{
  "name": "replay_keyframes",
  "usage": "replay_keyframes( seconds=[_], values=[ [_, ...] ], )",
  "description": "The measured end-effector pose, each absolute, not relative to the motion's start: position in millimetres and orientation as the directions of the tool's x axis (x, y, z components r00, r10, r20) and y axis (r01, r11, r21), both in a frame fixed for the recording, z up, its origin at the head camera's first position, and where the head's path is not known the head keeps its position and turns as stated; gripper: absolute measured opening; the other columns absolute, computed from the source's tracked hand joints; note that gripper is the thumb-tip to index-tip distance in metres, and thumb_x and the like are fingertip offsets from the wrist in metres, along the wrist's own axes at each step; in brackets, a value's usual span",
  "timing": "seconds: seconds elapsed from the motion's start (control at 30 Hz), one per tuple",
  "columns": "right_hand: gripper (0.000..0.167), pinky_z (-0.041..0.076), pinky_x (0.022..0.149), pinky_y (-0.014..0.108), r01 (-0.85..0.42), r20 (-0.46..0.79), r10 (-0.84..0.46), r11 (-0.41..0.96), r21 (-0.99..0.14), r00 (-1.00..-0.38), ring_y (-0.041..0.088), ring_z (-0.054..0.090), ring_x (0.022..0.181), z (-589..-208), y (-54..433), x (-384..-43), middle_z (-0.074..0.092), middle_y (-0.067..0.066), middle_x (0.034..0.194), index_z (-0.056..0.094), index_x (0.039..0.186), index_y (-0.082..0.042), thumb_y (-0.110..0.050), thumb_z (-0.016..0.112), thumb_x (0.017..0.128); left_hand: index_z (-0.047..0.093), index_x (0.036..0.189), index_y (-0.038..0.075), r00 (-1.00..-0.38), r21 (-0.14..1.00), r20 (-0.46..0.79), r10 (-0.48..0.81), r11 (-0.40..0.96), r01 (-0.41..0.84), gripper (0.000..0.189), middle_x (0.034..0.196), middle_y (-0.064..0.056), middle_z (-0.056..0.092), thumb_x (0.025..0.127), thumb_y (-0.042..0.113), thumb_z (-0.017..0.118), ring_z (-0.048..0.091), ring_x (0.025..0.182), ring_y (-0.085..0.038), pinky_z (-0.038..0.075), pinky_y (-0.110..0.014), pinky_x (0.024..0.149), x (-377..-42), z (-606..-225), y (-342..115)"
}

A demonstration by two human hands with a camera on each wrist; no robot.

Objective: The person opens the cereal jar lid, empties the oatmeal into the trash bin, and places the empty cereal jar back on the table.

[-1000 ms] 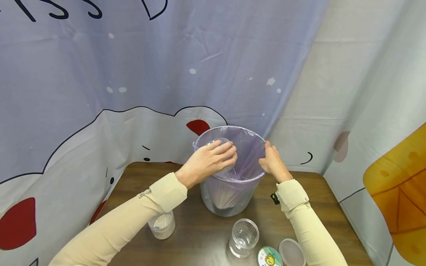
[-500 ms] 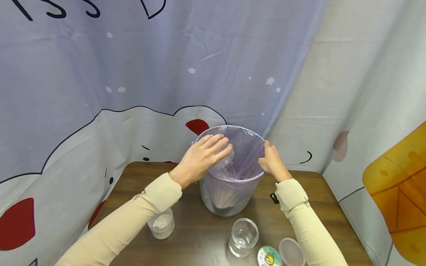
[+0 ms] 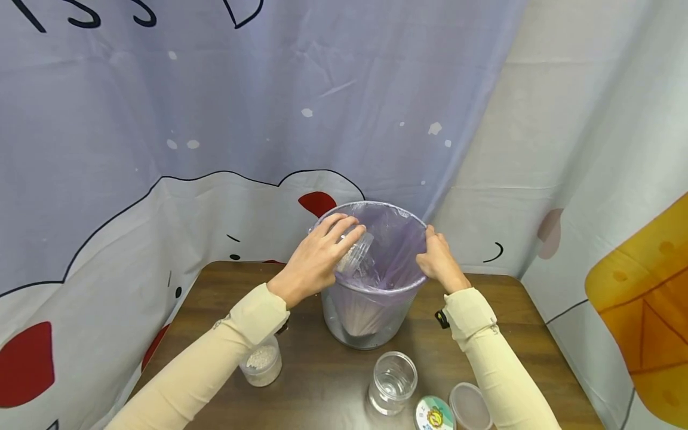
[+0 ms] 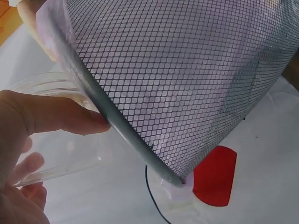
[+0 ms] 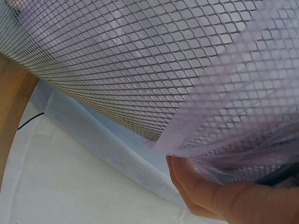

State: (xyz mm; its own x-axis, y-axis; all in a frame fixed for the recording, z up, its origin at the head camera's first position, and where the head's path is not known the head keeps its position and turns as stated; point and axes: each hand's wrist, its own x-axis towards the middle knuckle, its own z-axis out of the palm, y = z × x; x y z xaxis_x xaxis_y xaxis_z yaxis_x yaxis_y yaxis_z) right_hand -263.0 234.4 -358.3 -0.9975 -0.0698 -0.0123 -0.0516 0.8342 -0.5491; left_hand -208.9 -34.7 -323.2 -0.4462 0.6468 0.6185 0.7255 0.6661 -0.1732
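Observation:
My left hand (image 3: 312, 260) holds a clear plastic jar (image 3: 359, 255) tilted over the mouth of a mesh wastebasket (image 4: 187, 84). Seen from the left wrist, the thumb lies across the basket's grey rim, with the see-through jar (image 4: 70, 158) behind it and fingers round the jar's far side. A thin purple bag (image 3: 400, 251) lines the basket, folded over its rim. On the right side, my right hand (image 3: 439, 261) grips the rim and bag edge, fingertips on the purple film in the right wrist view. The basket stands upright on the table.
A jar of white grains (image 3: 261, 363) stands below the left forearm on the wooden table (image 3: 317, 382). A clear jar (image 3: 392, 382), a green-and-white printed lid (image 3: 434, 413) and a translucent lid (image 3: 470, 406) are near the front. A printed curtain (image 3: 242, 119) hangs behind.
My left hand has drawn a little left and tipped the jar further, so more of the jar shows beyond the fingers. The right hand keeps its hold on the rim.

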Motion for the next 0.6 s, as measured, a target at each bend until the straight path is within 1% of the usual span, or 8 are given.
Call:
replay_keyframes(
  seconds=[0.07, 0.23, 0.33, 0.5, 0.6],
  values=[
    [0.081, 0.016, 0.108, 0.052, -0.046, -0.016, -0.066, 0.831, -0.554, -0.998, 0.046, 0.018, 0.131, -358.2, 234.1, -263.0, 0.016, 0.035, 0.141, 0.001, 0.143, 0.008, 0.000, 0.044, 0.075, 0.048, 0.127, 0.008, -0.456, -0.153, 0.618, 0.640, 0.667, 0.729, 0.077, 0.128, -0.012, 0.044, 0.053, -0.011, 0.062, 0.036, 0.121, -0.029, 0.037, -0.036, 0.100, -208.5, -324.2, -35.4],
    [0.080, 0.016, 0.109, 0.051, -0.045, -0.008, -0.060, 0.828, -0.559, -0.998, 0.045, 0.018, 0.132, -359.2, 233.8, -262.8, 0.017, 0.035, 0.141, 0.003, 0.143, 0.008, 0.000, 0.044, 0.074, 0.049, 0.126, 0.009, -0.453, -0.154, 0.625, 0.636, 0.669, 0.727, 0.076, 0.127, -0.011, 0.044, 0.054, -0.013, 0.061, 0.035, 0.122, -0.029, 0.037, -0.036, 0.101, -208.5, -323.4, -36.6],
    [0.080, 0.016, 0.108, 0.052, -0.049, -0.004, -0.061, 0.828, -0.559, -0.998, 0.045, 0.017, 0.131, -360.0, 234.0, -263.3, 0.016, 0.035, 0.141, 0.003, 0.142, 0.009, 0.001, 0.043, 0.074, 0.050, 0.126, 0.009, -0.434, -0.202, 0.620, 0.653, 0.668, 0.717, 0.075, 0.128, -0.010, 0.046, 0.056, -0.015, 0.059, 0.034, 0.124, -0.029, 0.034, -0.034, 0.103, -208.9, -321.1, -36.8],
    [0.081, 0.016, 0.109, 0.052, -0.045, -0.015, -0.064, 0.831, -0.555, -0.998, 0.045, 0.017, 0.132, -359.4, 234.1, -263.6, 0.015, 0.035, 0.142, 0.001, 0.143, 0.008, 0.000, 0.044, 0.075, 0.050, 0.127, 0.009, -0.389, -0.301, 0.601, 0.698, 0.649, 0.699, 0.071, 0.128, -0.009, 0.048, 0.061, -0.015, 0.056, 0.035, 0.124, -0.027, 0.025, -0.032, 0.109, -210.3, -315.3, -34.8],
    [0.081, 0.016, 0.108, 0.052, -0.043, -0.019, -0.065, 0.831, -0.554, -0.998, 0.045, 0.017, 0.132, -358.5, 233.9, -262.8, 0.015, 0.035, 0.142, 0.000, 0.143, 0.008, -0.001, 0.044, 0.075, 0.051, 0.126, 0.009, -0.363, -0.338, 0.595, 0.717, 0.633, 0.696, 0.066, 0.126, -0.009, 0.049, 0.065, -0.015, 0.054, 0.037, 0.123, -0.027, 0.026, -0.032, 0.109, -211.2, -313.5, -32.6]
  ],
)
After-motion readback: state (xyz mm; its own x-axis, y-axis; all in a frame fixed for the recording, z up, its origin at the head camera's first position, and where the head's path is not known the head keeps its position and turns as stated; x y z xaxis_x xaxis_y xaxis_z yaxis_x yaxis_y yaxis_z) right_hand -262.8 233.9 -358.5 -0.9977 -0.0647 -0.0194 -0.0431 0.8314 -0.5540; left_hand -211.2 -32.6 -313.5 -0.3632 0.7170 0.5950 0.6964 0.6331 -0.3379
